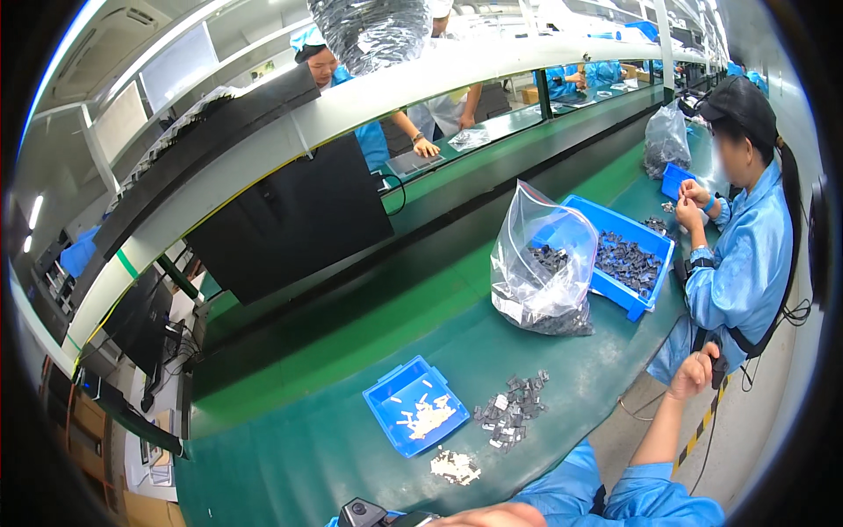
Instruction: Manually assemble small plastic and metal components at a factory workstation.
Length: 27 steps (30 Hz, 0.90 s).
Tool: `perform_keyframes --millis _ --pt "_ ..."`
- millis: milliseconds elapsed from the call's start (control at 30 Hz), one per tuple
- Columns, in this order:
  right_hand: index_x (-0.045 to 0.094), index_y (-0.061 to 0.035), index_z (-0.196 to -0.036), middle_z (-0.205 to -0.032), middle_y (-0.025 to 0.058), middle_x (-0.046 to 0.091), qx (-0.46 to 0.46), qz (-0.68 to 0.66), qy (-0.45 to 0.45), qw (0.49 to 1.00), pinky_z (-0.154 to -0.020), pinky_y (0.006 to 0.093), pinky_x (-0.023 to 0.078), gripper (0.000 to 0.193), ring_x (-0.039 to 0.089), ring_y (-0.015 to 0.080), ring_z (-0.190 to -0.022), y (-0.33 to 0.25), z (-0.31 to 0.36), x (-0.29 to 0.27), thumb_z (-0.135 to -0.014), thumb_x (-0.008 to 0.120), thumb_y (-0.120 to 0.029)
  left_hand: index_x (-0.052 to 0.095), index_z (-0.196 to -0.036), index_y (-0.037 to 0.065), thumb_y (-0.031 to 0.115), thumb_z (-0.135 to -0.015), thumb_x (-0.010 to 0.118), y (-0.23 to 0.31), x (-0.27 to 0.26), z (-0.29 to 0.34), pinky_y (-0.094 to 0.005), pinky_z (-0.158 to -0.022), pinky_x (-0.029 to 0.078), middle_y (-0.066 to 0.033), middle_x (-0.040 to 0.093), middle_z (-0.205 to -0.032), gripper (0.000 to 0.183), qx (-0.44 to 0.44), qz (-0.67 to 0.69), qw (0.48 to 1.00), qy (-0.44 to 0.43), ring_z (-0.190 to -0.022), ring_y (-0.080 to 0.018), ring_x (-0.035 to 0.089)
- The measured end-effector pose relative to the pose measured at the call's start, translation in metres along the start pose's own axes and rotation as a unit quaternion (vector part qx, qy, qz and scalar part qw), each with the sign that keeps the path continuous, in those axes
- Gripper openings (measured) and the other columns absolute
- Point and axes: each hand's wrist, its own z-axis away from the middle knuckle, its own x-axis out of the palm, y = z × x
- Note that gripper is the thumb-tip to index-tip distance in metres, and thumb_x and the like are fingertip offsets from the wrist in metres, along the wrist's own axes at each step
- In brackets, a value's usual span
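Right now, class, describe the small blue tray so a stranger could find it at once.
On the green workbench, near its front edge, sits the small blue tray holding pale little pieces. A pile of grey parts lies right beside it; the large blue bin further along holds dark parts instead.

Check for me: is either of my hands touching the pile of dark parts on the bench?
No. The right hand is raised off the bench edge, well clear of the pile of dark parts, and the left hand sits at the bottom edge.

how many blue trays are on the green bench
3. A small one with pale pieces sits near the person's end, a big one of dark parts is behind the clear bag, and a small one is by the co-worker. More may be hidden farther along.
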Motion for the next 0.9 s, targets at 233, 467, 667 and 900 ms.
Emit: perform_keyframes --millis 233,467,667,900 --pt "0.032 -0.0136 -0.058 -0.055 -0.0005 0.033 -0.312 -0.059 0.303 0.899 -0.050 0.0265 0.033 0.026 0.034 0.0110 -0.045 -0.069 0.077 -0.011 -0.083 0.041 -0.015 0.057 -0.104 0.005 0.049 -0.097 0.038 0.038 -0.001 0.022 -0.0458 -0.077 0.042 -0.0216 0.062 -0.096 0.049 -0.158 0.000 0.981 0.114 -0.090 -0.0348 0.057" --pt "0.057 -0.0058 -0.111 -0.057 -0.0059 0.042 0.287 -0.042 0.467 0.836 -0.067 0.0294 0.038 0.056 0.039 0.0068 -0.045 0.072 0.042 0.039 -0.084 0.050 -0.055 0.052 -0.111 0.006 0.047 -0.098 0.039 0.051 -0.004 0.009 -0.0469 -0.075 0.044 -0.0221 0.063 -0.089 0.045 -0.216 0.044 0.971 0.093 -0.088 -0.0363 0.058" --pt "0.054 -0.0037 -0.109 -0.059 0.0062 0.048 0.591 0.069 0.388 0.704 -0.066 0.0343 0.038 0.053 0.042 0.0138 -0.045 0.160 -0.021 0.081 -0.086 0.048 -0.051 0.048 -0.117 0.007 0.046 -0.098 0.040 0.061 -0.005 0.008 -0.0478 -0.073 0.045 -0.0226 0.063 -0.083 0.044 -0.245 0.053 0.966 0.059 -0.085 -0.0376 0.058" --pt "0.052 -0.0034 -0.109 -0.064 0.0069 0.050 0.836 0.208 0.267 0.432 -0.048 0.0267 0.037 0.048 0.043 0.0137 -0.045 0.257 -0.085 0.075 -0.096 0.040 -0.048 0.054 -0.097 0.005 0.007 -0.084 0.066 0.054 -0.032 0.034 -0.0411 -0.073 0.046 -0.0167 0.066 -0.076 0.017 -0.218 -0.251 0.937 0.109 -0.085 -0.0311 0.062"
